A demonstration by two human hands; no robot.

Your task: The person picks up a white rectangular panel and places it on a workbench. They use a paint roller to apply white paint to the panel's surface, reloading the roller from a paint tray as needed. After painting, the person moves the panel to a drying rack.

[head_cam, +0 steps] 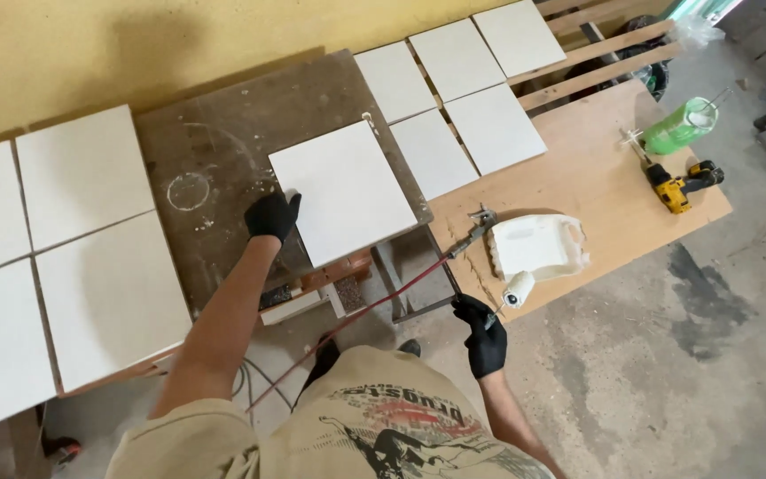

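Left hand (272, 215) pressed flat, fingers spread, on the tile's (345, 191) left edge, steadying it on the bench (214, 151); right hand (484, 335) gripped the roller (516, 290) handle.

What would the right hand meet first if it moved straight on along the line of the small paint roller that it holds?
Most likely the white plastic paint tray: the right hand aims its small white roller up at it. Their heights are unclear.

2 black gloves are worn, on the left hand (272, 215) and right hand (482, 335); a beige printed short-sleeved shirt (356, 426) is noted.
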